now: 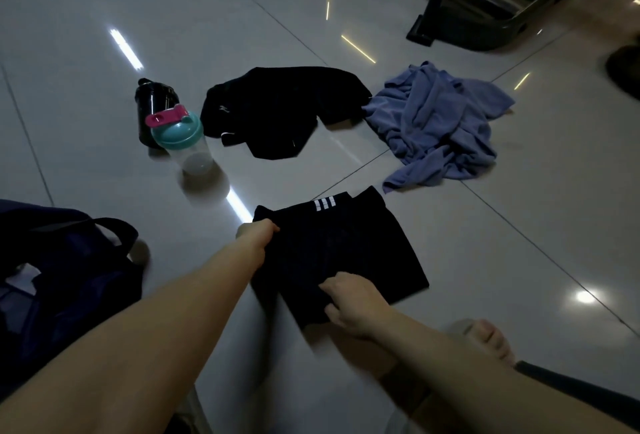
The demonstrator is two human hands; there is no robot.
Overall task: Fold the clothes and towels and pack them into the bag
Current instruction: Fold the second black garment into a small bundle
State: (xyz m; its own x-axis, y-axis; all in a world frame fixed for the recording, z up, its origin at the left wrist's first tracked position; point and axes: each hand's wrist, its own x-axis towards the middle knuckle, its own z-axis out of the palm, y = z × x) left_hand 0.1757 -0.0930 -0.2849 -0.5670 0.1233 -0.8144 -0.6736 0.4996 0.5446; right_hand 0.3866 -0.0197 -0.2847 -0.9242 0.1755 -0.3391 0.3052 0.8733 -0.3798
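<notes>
Black shorts (341,250) flat on the floor, left hand (258,231) fingers pinching their far corner, right hand (349,302) fingers curled gripping the near edge, bag (69,260) beside.

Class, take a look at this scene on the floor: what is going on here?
A person is folding a pair of black shorts laid on the tiled floor. The left hand grips the shorts' far left edge, and the right hand pinches the near edge. Farther off, a black garment and a blue towel lie crumpled, not yet folded. The dark bag sits at the left.
</notes>
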